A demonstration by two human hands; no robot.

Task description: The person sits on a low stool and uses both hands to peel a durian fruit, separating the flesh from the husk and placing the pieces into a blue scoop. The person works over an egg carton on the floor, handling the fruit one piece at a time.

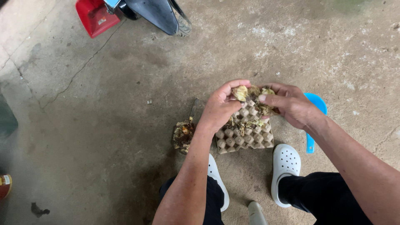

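Observation:
My left hand (221, 106) and my right hand (286, 104) meet over a grey cardboard egg tray (246, 139) that lies on the concrete floor. Both hands grip one yellowish, fibrous clump (249, 92), thumbs and fingers pinched on its two ends. More yellow-brown scraps lie in the tray's upper cells. A heap of brown and yellow peelings (183, 134) sits on the floor just left of the tray, with a dark knife-like blade (194, 109) beside it.
A blue plastic scoop (313, 125) lies right of the tray, partly behind my right wrist. My two white clogs (285, 166) flank the tray's near edge. A red object (94, 16) and a dark vehicle part (158, 14) stand far left. A can (4, 185) shows at the left edge.

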